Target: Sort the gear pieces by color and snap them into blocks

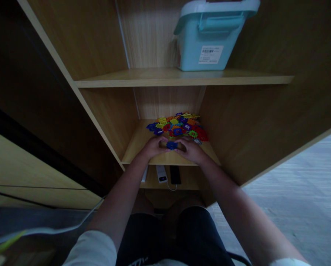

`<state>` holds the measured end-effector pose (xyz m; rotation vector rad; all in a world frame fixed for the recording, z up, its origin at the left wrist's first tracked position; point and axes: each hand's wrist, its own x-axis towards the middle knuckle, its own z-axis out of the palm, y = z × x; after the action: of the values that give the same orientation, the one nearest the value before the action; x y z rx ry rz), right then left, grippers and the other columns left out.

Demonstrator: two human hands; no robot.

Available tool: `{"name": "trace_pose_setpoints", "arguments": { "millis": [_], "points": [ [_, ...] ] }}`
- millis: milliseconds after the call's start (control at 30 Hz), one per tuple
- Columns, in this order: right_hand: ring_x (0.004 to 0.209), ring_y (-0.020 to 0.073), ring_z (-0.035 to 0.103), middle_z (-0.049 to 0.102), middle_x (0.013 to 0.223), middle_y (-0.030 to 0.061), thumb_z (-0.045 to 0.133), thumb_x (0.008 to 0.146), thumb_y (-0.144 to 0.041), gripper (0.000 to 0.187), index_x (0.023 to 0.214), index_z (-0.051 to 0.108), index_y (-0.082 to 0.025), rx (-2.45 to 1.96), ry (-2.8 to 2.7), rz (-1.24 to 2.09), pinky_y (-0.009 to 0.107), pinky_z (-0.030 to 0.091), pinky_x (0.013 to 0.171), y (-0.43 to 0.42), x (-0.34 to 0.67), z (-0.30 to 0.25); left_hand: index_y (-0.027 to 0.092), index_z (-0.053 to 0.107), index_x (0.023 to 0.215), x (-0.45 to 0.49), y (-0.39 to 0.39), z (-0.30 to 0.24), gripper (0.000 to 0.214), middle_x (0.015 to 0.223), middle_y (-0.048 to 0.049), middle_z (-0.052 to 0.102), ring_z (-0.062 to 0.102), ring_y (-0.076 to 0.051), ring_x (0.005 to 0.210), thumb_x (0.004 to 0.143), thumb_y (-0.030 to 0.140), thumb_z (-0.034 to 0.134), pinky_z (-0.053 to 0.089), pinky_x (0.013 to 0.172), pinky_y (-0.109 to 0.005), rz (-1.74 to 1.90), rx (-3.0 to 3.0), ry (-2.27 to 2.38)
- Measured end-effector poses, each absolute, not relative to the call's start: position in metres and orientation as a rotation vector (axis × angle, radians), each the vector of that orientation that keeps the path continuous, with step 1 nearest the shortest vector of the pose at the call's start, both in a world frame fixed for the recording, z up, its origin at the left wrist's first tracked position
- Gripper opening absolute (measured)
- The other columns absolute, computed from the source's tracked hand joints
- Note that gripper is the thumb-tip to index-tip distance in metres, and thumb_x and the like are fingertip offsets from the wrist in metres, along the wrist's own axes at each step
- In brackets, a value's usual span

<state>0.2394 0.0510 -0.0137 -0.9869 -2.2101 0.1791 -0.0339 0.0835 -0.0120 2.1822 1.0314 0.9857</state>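
Between my two hands is a blue plastic interlocking piece (172,145), held just above the front of the middle shelf. My left hand (155,146) has its fingers closed on the piece's left side. On the opposite side, my right hand (189,148) pinches it with thumb and fingers. Whether it is one piece or several joined together I cannot tell. Right behind my hands lies a loose pile of snowflake-like interlocking pieces (177,131) in blue, red, yellow, orange and green.
A light blue lidded bin (209,40) stands on the upper shelf (154,77). Below my hands, a white power bank (161,173) with a cable and a black phone (175,175) lie on the lower shelf. Cabinet side walls (254,122) flank both arms.
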Motion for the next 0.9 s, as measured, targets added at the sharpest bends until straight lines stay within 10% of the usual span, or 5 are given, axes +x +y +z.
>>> {"name": "trace_pose_setpoints", "arguments": {
  "millis": [900],
  "points": [
    [0.116,0.0297,0.074,0.081,0.123,0.0066,0.077,0.1,-0.036,0.032,0.131,0.074,-0.031,-1.035,-2.254,0.195,0.045,0.058,0.104,0.058,0.24,-0.02,0.02,0.075,0.112,-0.033,0.085,-0.018,0.038,0.093,-0.0005,0.075,0.071,-0.018,0.086,0.074,0.015,0.079,0.057,0.084,-0.031,0.963,2.183,1.021]
  ]
}}
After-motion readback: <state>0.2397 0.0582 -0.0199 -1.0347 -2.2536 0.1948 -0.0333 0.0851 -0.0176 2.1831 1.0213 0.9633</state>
